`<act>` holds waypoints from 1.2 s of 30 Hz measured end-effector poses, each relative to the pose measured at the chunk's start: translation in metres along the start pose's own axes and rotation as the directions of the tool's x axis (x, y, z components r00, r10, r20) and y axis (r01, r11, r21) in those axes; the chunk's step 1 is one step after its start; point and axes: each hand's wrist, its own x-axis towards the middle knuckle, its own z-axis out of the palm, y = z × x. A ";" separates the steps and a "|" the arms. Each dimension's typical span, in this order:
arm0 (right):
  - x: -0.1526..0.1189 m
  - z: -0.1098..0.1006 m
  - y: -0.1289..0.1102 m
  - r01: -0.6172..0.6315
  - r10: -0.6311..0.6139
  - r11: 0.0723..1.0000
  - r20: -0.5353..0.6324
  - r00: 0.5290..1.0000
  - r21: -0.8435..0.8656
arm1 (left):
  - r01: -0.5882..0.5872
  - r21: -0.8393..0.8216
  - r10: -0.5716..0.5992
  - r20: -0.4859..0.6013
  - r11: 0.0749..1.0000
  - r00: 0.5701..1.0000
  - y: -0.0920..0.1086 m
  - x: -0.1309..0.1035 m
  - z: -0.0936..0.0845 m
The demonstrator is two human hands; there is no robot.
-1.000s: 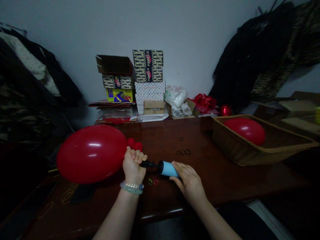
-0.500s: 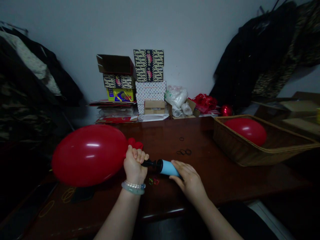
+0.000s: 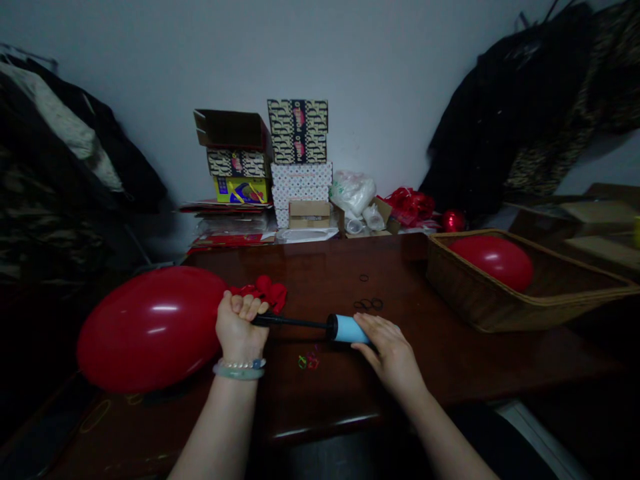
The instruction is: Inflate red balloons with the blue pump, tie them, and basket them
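A large inflated red balloon (image 3: 150, 327) lies over the left part of the dark wooden table (image 3: 450, 360). My left hand (image 3: 239, 323) is fisted around the balloon's neck where it sits on the black nozzle rod of a hand pump. My right hand (image 3: 393, 350) grips the pump's blue barrel (image 3: 347, 329), with the black rod (image 3: 295, 323) drawn out between the two hands. A bead bracelet circles my left wrist.
A wicker basket (image 3: 480, 313) at the right holds another red balloon (image 3: 493, 261). Limp red balloons (image 3: 267, 292) lie behind my left hand. Small rubber bands (image 3: 367, 305) and coloured ones (image 3: 307, 362) dot the table. Stacked boxes (image 3: 297, 163), bags and red ribbon stand against the wall.
The hands have moved apart: my left hand and the balloon shifted left, and the pump rod is now pulled out long. The balloon sits lower and farther left.
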 end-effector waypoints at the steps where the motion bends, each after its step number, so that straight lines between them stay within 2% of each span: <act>1: 0.000 0.000 -0.001 0.006 -0.006 1.000 -0.005 1.000 -0.003 | 0.004 0.001 -0.004 -0.004 1.000 1.000 -0.002 -0.001 0.000; 6: -0.001 0.002 -0.008 0.025 -0.024 1.000 -0.012 1.000 0.009 | 0.032 0.014 -0.032 -0.009 0.999 0.999 -0.019 -0.005 0.003; 14: -0.007 0.014 -0.024 -0.001 0.001 0.999 -0.004 1.000 0.054 | 0.084 0.075 -0.086 0.016 0.994 0.996 -0.056 -0.022 0.008; 17: -0.008 0.016 -0.027 -0.010 0.010 0.998 -0.004 1.000 0.056 | 0.093 0.097 -0.095 0.012 0.991 0.995 -0.063 -0.025 0.007; 26: 0.003 0.005 -0.029 -0.007 0.002 0.997 0.064 0.998 0.076 | 0.104 0.078 -0.104 -0.009 0.991 0.995 -0.045 -0.019 0.010; 32: 0.001 0.003 -0.018 -0.027 0.023 0.998 0.071 0.997 0.055 | 0.075 0.057 -0.075 -0.014 0.996 0.997 -0.032 -0.009 0.009; 36: 0.001 0.001 -0.009 -0.033 0.029 0.999 0.087 0.996 0.034 | 0.049 0.033 -0.048 -0.025 0.998 0.999 -0.015 -0.002 0.005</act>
